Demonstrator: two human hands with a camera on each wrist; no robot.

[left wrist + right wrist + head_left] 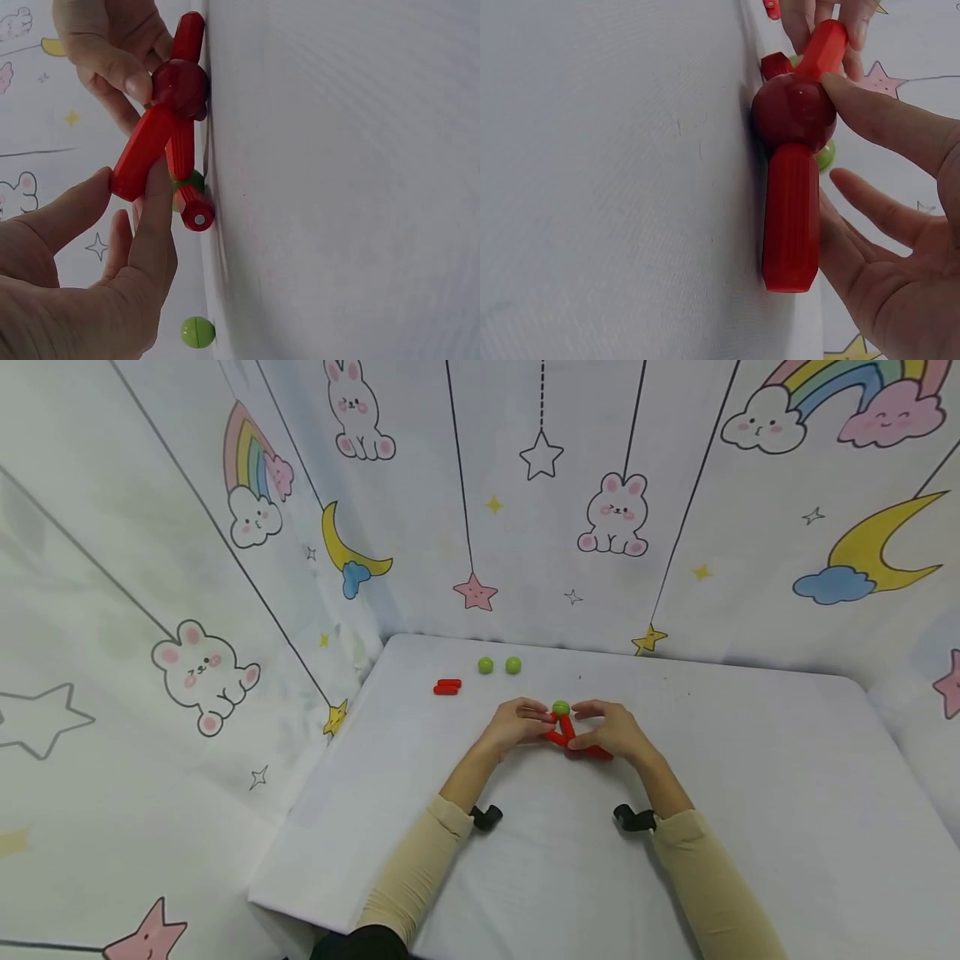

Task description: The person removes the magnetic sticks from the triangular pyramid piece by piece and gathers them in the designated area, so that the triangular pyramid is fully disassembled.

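A dark red ball (pixel 793 112) joins several red magnetic rods on the table. My left hand (pixel 517 727) pinches one of these rods (pixel 142 154) between thumb and fingers, and the rod's inner end meets the ball. My right hand (pixel 613 731) holds the ball, its thumb pressed on the near side and the other fingers behind. Another rod (pixel 791 217) sticks out from the ball below the right hand. A third rod (pixel 567 727) runs away to a green ball (pixel 560 707) between both hands. Beside that green ball, a further red rod (pixel 196 210) shows its round metal tip.
Two loose green balls, one (pixel 486 666) left of the other (pixel 513 665), lie near the table's far edge. Two red rods (pixel 447 687) lie side by side at the far left. A patterned curtain (pixel 420 527) hangs behind the white table (pixel 750 827).
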